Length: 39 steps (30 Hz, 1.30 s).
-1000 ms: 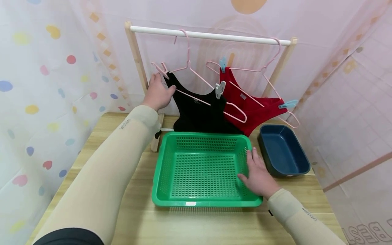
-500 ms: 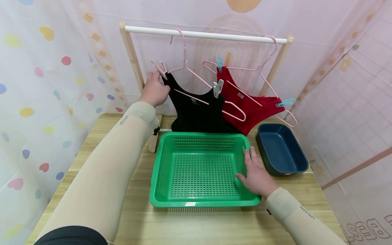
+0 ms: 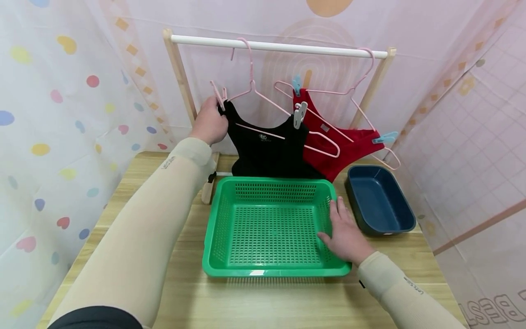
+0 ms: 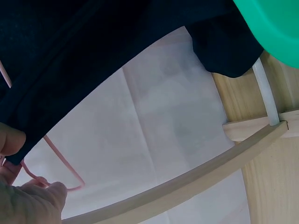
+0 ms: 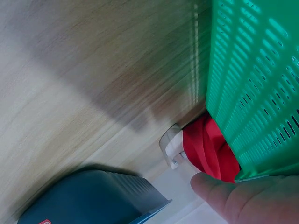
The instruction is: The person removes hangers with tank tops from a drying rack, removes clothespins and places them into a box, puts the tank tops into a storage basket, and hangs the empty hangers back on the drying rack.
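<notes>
Patterned curtain [image 3: 267,20] backing it all; behind the green basket [image 3: 296,273], the left hand [image 3: 211,122] is now pinching the black top [image 3: 267,157] by its shoulder, the white clip [image 3: 300,115] shifting right, the garment seemingly under control; the right hand [image 3: 349,235] is resting, fingers straight, on the basket.

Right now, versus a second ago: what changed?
Pink hanger with black top: right end and white clip shifted right and slightly up; pink clip edged right. Left hand pinches the top beside that clip. Right hand, green basket, red top, blue basin: unchanged.
</notes>
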Each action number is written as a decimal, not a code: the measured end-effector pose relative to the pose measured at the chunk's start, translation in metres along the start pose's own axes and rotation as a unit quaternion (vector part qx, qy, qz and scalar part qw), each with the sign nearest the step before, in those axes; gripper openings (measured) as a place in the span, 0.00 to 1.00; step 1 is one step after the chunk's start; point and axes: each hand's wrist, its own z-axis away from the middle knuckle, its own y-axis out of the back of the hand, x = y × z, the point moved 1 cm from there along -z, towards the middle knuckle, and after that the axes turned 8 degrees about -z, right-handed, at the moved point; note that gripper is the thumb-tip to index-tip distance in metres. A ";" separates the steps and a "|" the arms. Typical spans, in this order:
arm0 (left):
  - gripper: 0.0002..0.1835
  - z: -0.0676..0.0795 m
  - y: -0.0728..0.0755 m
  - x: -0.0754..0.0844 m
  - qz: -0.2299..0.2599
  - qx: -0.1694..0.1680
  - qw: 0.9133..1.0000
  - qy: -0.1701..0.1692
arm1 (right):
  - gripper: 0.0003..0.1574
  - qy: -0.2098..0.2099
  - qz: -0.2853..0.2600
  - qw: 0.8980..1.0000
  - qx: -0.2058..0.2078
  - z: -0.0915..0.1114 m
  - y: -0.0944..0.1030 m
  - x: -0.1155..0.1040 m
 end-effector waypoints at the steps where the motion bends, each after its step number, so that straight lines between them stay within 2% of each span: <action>1: 0.27 0.000 0.000 0.000 0.000 0.000 1.000 0.002 | 0.62 0.000 0.000 1.000 0.000 0.000 0.000 0.000; 10: 0.24 0.004 -0.001 0.003 -0.016 0.011 1.000 0.016 | 0.63 0.000 -0.003 1.000 0.000 -0.001 0.001 0.000; 17: 0.20 0.009 0.002 0.006 -0.038 0.034 0.999 0.015 | 0.63 -0.001 0.000 1.000 0.000 -0.004 0.000 0.002; 22: 0.19 0.013 0.005 0.007 -0.057 0.037 0.998 0.012 | 0.64 -0.004 -0.006 1.000 -0.003 -0.005 0.000 0.002; 28: 0.18 0.013 0.007 0.008 -0.074 0.028 0.997 0.002 | 0.64 -0.013 -0.011 1.000 -0.006 -0.005 0.001 0.003; 39: 0.17 0.011 0.009 -0.002 -0.099 0.019 0.994 -0.050 | 0.64 -0.006 -0.010 1.000 -0.006 -0.005 -0.002 0.001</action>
